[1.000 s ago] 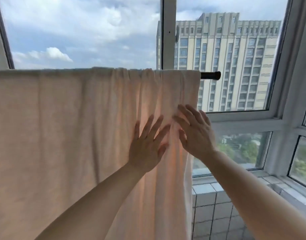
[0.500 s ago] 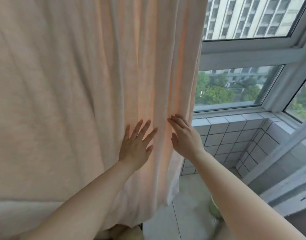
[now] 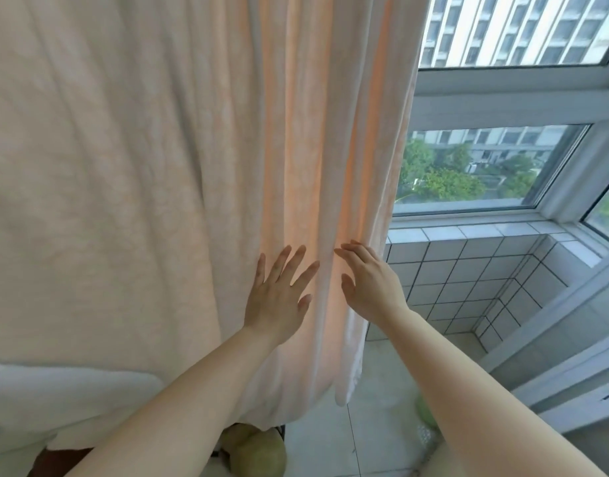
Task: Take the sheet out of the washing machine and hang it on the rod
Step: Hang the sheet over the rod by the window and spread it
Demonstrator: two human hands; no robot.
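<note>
The sheet [image 3: 165, 160] hangs in folds at the left, before the window [image 3: 496, 166]. I see my left hand [image 3: 279, 301] and right hand [image 3: 370, 287] flat against it, fingers straight, gripping nothing.

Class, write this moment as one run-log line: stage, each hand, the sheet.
stage: smoothing hung sheet | left hand: open, flat on sheet | right hand: open, fingertips at sheet's right folds | rod: out of view

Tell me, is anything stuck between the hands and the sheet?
No, nothing visible is in the way. The left hand lies flat against the hanging sheet, and the right hand touches its folds near the right edge. The rod is out of view.
</note>
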